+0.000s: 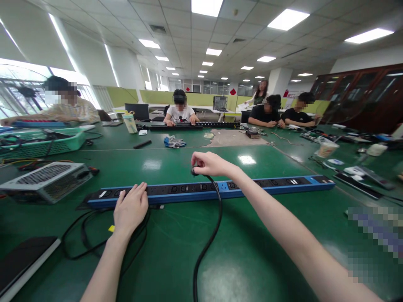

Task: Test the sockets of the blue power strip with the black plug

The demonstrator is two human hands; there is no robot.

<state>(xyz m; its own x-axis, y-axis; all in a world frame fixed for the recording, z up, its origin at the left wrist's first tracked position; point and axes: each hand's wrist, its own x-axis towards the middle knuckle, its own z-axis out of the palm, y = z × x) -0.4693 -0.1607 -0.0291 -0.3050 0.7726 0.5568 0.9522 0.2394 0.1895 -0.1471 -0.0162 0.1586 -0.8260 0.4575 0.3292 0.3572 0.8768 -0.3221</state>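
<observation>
While the left hand [130,209] lies flat on the long blue-edged power strip [208,191] across the glossy green table [176,163], the right hand [210,164] pinches a black plug [194,171] above its sockets. Its rubbery cable [208,243] curves toward six o'clock; a perforated metal box [44,181] sits at nine o'clock.
</observation>
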